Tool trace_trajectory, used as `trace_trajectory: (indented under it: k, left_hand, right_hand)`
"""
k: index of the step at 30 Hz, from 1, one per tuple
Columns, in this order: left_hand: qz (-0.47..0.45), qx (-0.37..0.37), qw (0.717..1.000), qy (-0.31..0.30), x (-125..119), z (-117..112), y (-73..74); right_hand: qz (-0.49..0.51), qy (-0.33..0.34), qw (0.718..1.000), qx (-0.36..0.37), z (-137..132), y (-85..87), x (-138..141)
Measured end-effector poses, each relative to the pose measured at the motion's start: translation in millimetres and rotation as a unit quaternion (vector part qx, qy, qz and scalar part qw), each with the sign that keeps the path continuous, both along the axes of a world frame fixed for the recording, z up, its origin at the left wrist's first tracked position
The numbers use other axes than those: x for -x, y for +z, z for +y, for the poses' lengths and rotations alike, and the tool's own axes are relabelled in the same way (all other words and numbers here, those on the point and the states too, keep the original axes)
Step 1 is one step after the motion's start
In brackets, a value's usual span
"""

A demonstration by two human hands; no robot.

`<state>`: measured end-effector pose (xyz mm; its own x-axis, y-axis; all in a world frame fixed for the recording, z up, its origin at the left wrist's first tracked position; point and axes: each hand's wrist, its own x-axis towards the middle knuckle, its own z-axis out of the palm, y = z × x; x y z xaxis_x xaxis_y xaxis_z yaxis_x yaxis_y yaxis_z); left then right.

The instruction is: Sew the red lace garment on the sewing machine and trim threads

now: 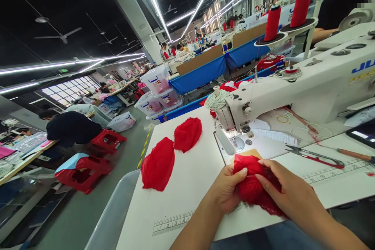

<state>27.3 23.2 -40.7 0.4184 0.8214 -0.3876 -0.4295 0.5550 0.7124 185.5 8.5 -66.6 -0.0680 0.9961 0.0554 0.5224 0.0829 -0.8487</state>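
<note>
Between my two hands is a piece of red lace fabric (249,187), held just in front of the sewing machine (240,105). My left hand (227,189) grips its left edge, thumb pressed on top. On the other side, my right hand (283,183) pinches the upper right part between thumb and fingers. Folds hide part of the cloth and some fingertips. Two more red lace cup pieces, one nearer (158,164) and one farther (188,134), lie on the white table (187,179) to the left, touching or nearly touching at their corners.
Right of the needle area lie scissors (316,156), an orange-handled tool (356,155) and a dark phone-like device (363,134). Red thread cones (272,23) stand behind the machine. A plastic bin (114,211) adjoins the table's left edge. Red stools (84,172) and a bent-over person (73,127) are farther left.
</note>
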Motion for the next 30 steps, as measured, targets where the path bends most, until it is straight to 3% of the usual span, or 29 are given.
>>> trace_trajectory:
  k: [2, 5, 7, 9, 11, 15, 16, 18, 19, 21, 22, 23, 24, 25, 26, 28, 30]
  left_hand:
    - [0.015, 0.009, 1.0, 0.02, 2.9, 0.8, 1.8]
    - [0.068, 0.018, 0.991, 0.115, 17.2, -3.6, 10.0]
    - [0.105, 0.027, 0.977, 0.181, 31.5, -11.4, 17.2]
    - [0.125, 0.04, 0.97, 0.206, 44.5, -21.9, 22.4]
    - [0.133, 0.049, 0.97, 0.2, 53.3, -34.1, 23.5]
    - [0.153, 0.052, 0.973, 0.164, 65.2, -60.4, 21.7]
    - [0.176, 0.053, 0.973, 0.138, 69.5, -66.7, 23.8]
    - [0.268, 0.061, 0.961, 0.023, 79.6, -76.3, 33.5]
    - [0.341, 0.06, 0.937, -0.053, 84.1, -78.6, 40.6]
    - [0.511, 0.024, 0.842, -0.169, 88.1, -76.0, 55.0]
    - [0.592, -0.015, 0.787, -0.174, 86.5, -70.9, 60.3]
    - [0.648, -0.067, 0.746, -0.138, 82.4, -63.5, 63.1]
    - [0.661, -0.125, 0.736, -0.078, 76.5, -54.1, 63.1]
    - [0.623, -0.172, 0.763, -0.032, 69.3, -43.4, 60.4]
    - [0.543, -0.201, 0.815, -0.011, 61.7, -31.9, 55.5]
    - [0.357, -0.173, 0.918, -0.022, 47.9, -9.1, 43.0]
    - [0.236, -0.123, 0.961, -0.076, 37.8, 10.2, 33.0]
  right_hand:
    - [0.018, 0.015, 0.999, -0.031, 0.2, -4.2, -1.6]
    - [0.024, 0.0, 0.996, -0.088, -0.3, -11.0, -16.5]
    - [-0.038, -0.043, 0.993, -0.102, -2.1, -15.7, -32.9]
    - [-0.139, -0.077, 0.981, -0.11, -5.7, -20.7, -47.0]
    - [-0.216, -0.074, 0.965, -0.128, -10.7, -25.5, -52.6]
    - [-0.238, -0.012, 0.956, -0.169, -16.5, -29.5, -39.0]
    - [-0.235, -0.003, 0.958, -0.164, -15.9, -28.9, -34.2]
    - [-0.191, 0.014, 0.974, -0.119, -12.1, -25.8, -26.9]
    - [-0.137, 0.028, 0.987, -0.077, -9.1, -23.3, -24.5]
    - [0.031, 0.074, 0.997, 0.019, -2.5, -17.0, -20.4]
    - [0.123, 0.101, 0.985, 0.062, 0.7, -13.3, -17.9]
    - [0.203, 0.123, 0.967, 0.097, 3.6, -9.5, -14.8]
    - [0.265, 0.139, 0.946, 0.123, 6.0, -5.6, -11.0]
    - [0.308, 0.148, 0.929, 0.142, 8.1, -1.9, -6.9]
    - [0.335, 0.154, 0.916, 0.155, 9.9, 1.6, -2.9]
    - [0.357, 0.162, 0.905, 0.163, 13.9, 7.6, 3.2]
    - [0.343, 0.176, 0.911, 0.143, 19.4, 12.5, 4.5]
